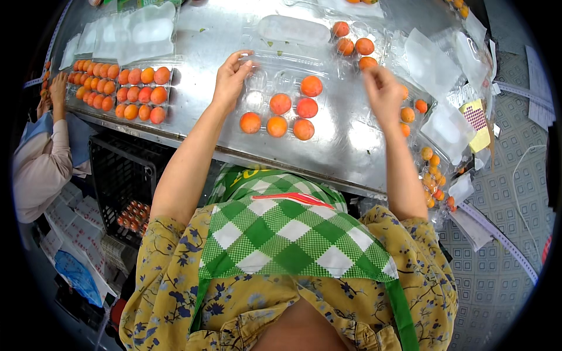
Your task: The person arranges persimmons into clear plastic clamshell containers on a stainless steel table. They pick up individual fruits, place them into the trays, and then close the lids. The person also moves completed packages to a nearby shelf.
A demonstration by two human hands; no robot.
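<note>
Before me on the metal table lies a clear plastic clamshell tray [263, 87] with its lid raised, holding several orange-red fruits [281, 104] in its cups. The cups at its upper left hold none. My left hand [233, 79] grips the tray's upper left edge between thumb and fingers. My right hand [381, 90], a little blurred, is at a fruit [368, 63] on the lower part of another clear tray to the right; whether the fingers have closed on it is unclear. More orange fruits [345, 46] sit in that tray, above the hand.
Filled fruit trays [140, 94] stand at the left of the steel table [197, 44]. A co-worker's hand [58, 87] is beyond them. Trays of loose fruits [432, 175] and white foam sheets [428, 61] crowd the right. A black crate [123, 153] stands below the table edge.
</note>
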